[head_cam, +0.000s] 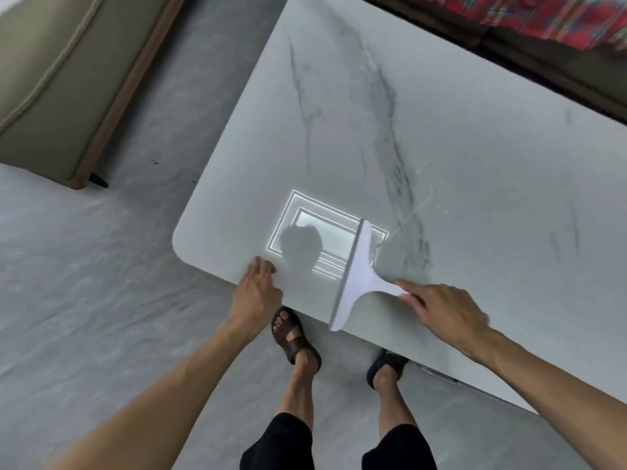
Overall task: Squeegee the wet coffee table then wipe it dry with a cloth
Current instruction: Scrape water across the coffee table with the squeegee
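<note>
The white squeegee (356, 276) lies with its blade on the coffee table (475, 164), close to the near edge, the long blade running roughly square to that edge and its lower tip jutting just past it over the floor (84, 266). The right hand (448, 317) holds the short handle, which points away from the blade along the table's near edge; the fingers (407, 290) lie stretched along the handle and close on it from above, though how the thumb sits underneath cannot be told. That flat, low hold probably keeps the blade pressed evenly on the marble-patterned top so that water is pushed sideways toward the table's rounded corner. The left hand (258, 293) rests on the table's near edge beside that corner, fingers curled over the rim and holding nothing, most likely to steady the person's lean. Between the left hand and the blade, the tabletop reflects a bright ceiling light, a sign of a glossy or wet film there. A faint streak shows on the table beyond the blade. No cloth and no bucket, bowl or other container is in view, so the drying step seems not yet begun. Beneath the table's near edge stand the person's sandalled feet (295, 337); a sofa (51, 79) sits well apart from the table's corner.
</note>
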